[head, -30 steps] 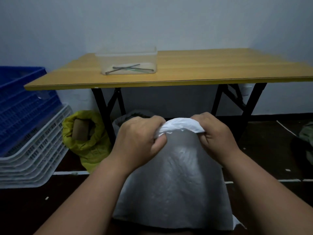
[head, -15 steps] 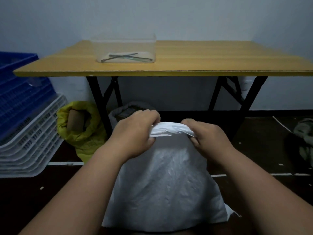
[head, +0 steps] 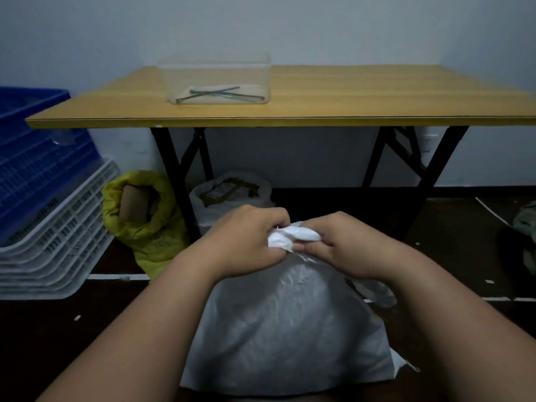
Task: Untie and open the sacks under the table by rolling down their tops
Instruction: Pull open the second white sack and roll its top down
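A white woven sack [head: 284, 329] stands on the dark floor right in front of me, its top bunched into a twisted wad. My left hand [head: 243, 242] grips the wad from the left. My right hand [head: 345, 242] pinches it from the right, and the two hands almost touch. Behind it, under the yellow table [head: 319, 111], another white sack [head: 232, 195] stands with its top rolled down and packets showing inside. To the left of the table leg a yellow sack [head: 145, 227] stands open with a brown roll inside.
A clear plastic box [head: 216, 79] holding cable ties sits on the table. Blue and white crates [head: 43, 213] are stacked at the left. Black folding table legs [head: 174, 175] stand behind the sack. A dark bundle [head: 526, 230] lies at the right edge.
My hands have drawn closer together on the sack's top, squeezing the wide fold into a tight wad. The sack's top has sunk lower.
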